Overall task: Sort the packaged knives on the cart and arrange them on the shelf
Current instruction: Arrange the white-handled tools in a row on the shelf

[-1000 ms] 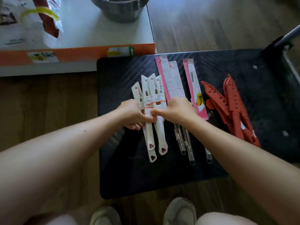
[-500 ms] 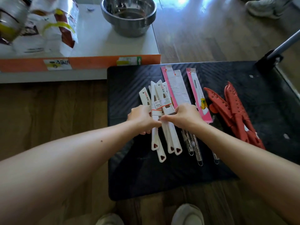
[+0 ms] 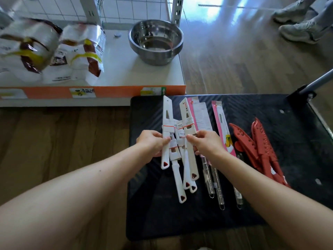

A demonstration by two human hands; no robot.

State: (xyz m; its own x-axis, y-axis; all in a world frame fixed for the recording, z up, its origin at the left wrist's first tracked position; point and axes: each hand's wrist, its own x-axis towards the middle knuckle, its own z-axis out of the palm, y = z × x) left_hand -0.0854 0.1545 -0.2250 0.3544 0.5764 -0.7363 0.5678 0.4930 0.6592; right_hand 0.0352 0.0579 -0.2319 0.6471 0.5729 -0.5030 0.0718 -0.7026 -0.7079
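Several white packaged knives (image 3: 182,152) with red triangle marks on their handles are bunched above the black cart deck (image 3: 162,213). My left hand (image 3: 153,143) pinches the leftmost one near its middle. My right hand (image 3: 207,143) grips another on the right side of the bunch. Pink-carded knives (image 3: 221,123) with clear handles lie just right of my hands. Red sheathed knives (image 3: 259,147) lie further right on the deck. The white shelf (image 3: 122,73) with an orange front strip sits behind the cart, to the left.
A steel bowl (image 3: 155,42) stands on the shelf's right end. White food bags (image 3: 46,51) fill its left part. The cart's handle post (image 3: 313,83) rises at the far right corner. Another person's shoes (image 3: 302,27) stand on the wood floor at top right.
Both hands have lifted the white knives off the deck and spread the bunch apart. My head has tilted up, bringing more of the shelf and bowl into view.
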